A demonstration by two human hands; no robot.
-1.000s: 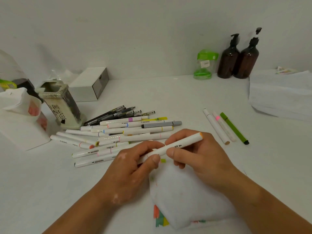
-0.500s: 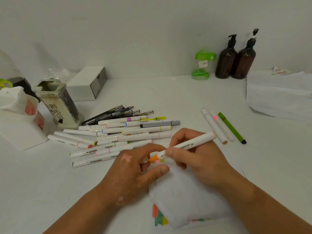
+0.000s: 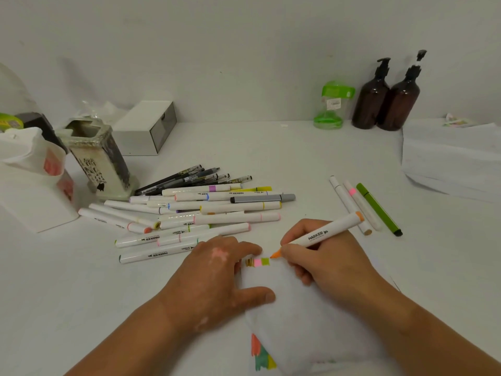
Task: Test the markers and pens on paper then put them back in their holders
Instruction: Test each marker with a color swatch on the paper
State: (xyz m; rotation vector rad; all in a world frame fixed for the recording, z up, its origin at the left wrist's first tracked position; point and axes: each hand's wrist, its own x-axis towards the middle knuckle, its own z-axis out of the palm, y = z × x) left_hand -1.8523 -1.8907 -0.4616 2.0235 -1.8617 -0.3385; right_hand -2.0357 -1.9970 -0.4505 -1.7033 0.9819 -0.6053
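My right hand (image 3: 325, 264) grips a white marker (image 3: 325, 232) like a pen, its orange tip touching the white paper (image 3: 303, 321) just right of small brown, pink and green swatches (image 3: 260, 262). My left hand (image 3: 217, 280) rests on the paper's left edge, thumb flat, fingers curled around the pulled-off cap, which is hidden. A pile of white markers (image 3: 217, 210) lies beyond my left hand, with several black pens (image 3: 189, 177) behind it. A square patterned holder (image 3: 100, 158) stands empty at the left.
Two white markers and a green pen (image 3: 363, 204) lie right of the pile. A white container (image 3: 32, 185) stands far left and a white box (image 3: 146, 128) behind the holder. Two brown pump bottles (image 3: 385, 101), a green jar (image 3: 332, 107) and folded paper (image 3: 455, 158) stand at the back right.
My left hand pulled the cap off the marker and dropped onto the paper. My right hand turned the marker and brought its orange tip down beside the swatches.
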